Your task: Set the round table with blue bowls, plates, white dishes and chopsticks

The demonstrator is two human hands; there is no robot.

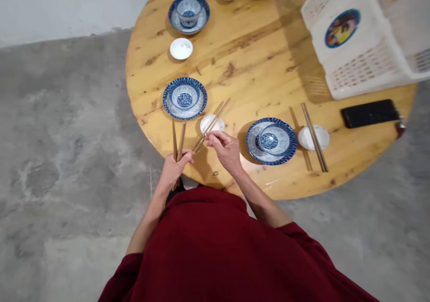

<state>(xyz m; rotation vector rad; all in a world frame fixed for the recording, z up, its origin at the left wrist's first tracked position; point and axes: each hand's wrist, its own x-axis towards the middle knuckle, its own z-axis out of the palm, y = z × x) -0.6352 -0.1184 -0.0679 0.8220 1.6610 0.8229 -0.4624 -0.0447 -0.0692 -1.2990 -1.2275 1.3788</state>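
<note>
My left hand (174, 166) is closed round a bundle of brown wooden chopsticks (178, 141) that point up over the near edge of the round wooden table (255, 55). My right hand (225, 147) pinches a pair of chopsticks (212, 123) that lies slanted across a small white dish (208, 125). That dish sits just right of a blue-patterned bowl on a plate (184, 98). A second blue bowl and plate (271, 140) stands right of my right hand.
Another pair of chopsticks (314, 137) rests on a white dish (319, 137) at the right. A black phone (369, 113) and a white plastic basket (366, 37) are at the far right. More blue bowls (188, 11) and white dishes (181, 48) stand further back. Concrete floor surrounds the table.
</note>
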